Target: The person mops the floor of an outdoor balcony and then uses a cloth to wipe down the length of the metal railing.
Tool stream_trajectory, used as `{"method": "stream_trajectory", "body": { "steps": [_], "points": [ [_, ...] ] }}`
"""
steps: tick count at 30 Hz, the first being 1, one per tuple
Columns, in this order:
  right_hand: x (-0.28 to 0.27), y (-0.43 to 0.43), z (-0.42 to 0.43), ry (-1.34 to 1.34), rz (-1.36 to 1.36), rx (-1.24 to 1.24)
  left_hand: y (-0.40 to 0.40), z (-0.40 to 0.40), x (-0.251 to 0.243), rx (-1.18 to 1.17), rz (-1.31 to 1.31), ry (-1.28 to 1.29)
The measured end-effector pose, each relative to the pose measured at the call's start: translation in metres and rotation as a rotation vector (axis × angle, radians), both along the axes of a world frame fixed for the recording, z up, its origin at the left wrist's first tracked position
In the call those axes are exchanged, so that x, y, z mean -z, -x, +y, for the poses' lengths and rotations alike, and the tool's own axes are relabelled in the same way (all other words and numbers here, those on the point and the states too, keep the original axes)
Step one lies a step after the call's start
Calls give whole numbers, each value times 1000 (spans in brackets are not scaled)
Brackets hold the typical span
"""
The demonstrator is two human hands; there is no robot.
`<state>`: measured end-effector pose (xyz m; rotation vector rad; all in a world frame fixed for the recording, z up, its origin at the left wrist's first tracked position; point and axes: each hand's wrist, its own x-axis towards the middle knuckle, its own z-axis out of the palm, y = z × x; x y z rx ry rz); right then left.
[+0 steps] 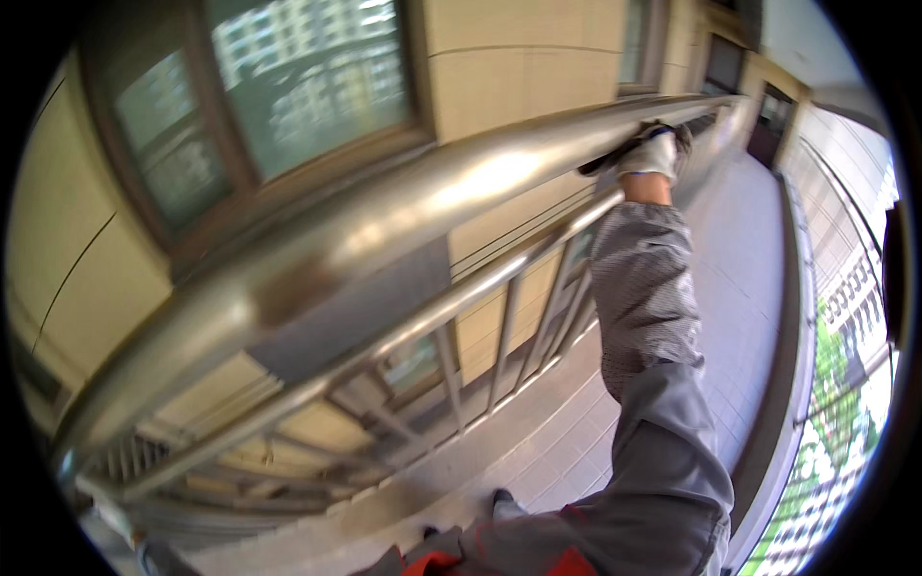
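Note:
My right hand (652,151), in a white work glove with a blue edge, is at the far part of a thick, shiny metal handrail (475,180). A dark, flat item (603,162), possibly a cloth, shows beneath its fingers against the rail; its kind is unclear. A brownish patch or reflection marks the nearer part of the handrail. At the lower left rim my left hand (112,507), apparently in a pale glove, is beside the near end of the railing, blurred; its fingers and any hold are not clear. A thinner metal rail (461,288) with upright bars runs below the handrail.
Beyond the railing stand a beige panelled wall (518,86) and a brown-framed window (310,86). Tiled floor (569,461) lies below, with a dark shoe (502,495) on it. At the right run a low parapet (781,360) and wires, with trees and buildings outside.

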<state>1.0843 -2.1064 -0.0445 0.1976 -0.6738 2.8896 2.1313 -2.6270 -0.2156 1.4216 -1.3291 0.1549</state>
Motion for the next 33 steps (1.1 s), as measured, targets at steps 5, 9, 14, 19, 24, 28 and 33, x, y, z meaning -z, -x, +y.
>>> {"method": "stream_trajectory", "body": {
  "steps": [5,9,14,19,24,28,33],
  "points": [
    [42,-140,-50,-51,450,-357,14,15,12,112,-81,-2],
    [42,-321,-106,-477,828,50,161,80,-16,376,291,13],
    [47,-512,-199,0,103,-856,93,60,11,-156,-383,101],
    [37,-629,-246,-229,300,-852,159,94,-22,-82,-249,98],
    [-7,-714,-230,-120,261,-1578,120,82,-7,-196,-509,246],
    [58,-744,-331,-218,1075,-220,146,84,-19,-50,-542,324],
    [93,-713,-305,-754,1348,-178,146,88,-26,-61,-372,162]
  ]
}}
